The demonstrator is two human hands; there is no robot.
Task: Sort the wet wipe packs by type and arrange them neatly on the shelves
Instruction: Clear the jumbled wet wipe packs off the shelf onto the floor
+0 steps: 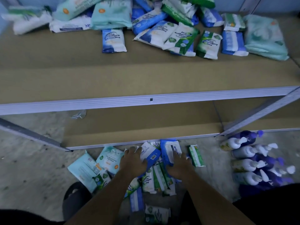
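Observation:
A heap of wet wipe packs lies on the floor in front of the lower shelf [146, 125]. My left hand [133, 161] rests on a white and blue pack [150, 153], fingers spread over its left part. My right hand [178, 164] lies on a blue antibacterial pack [170, 148]. Green and white packs [155, 177] sit under and between my wrists. Two pale teal packs [90, 166] lie to the left. On the upper shelf [97, 75] a mixed pile of blue, green and teal packs [170, 30] spreads along the back.
Several purple and white pump bottles [253, 159] lie on the floor at the right. A slanted metal shelf post [259, 111] runs down at the right, another rail [32, 135] at the left. A dark shoe [74, 197] is near the bottom left.

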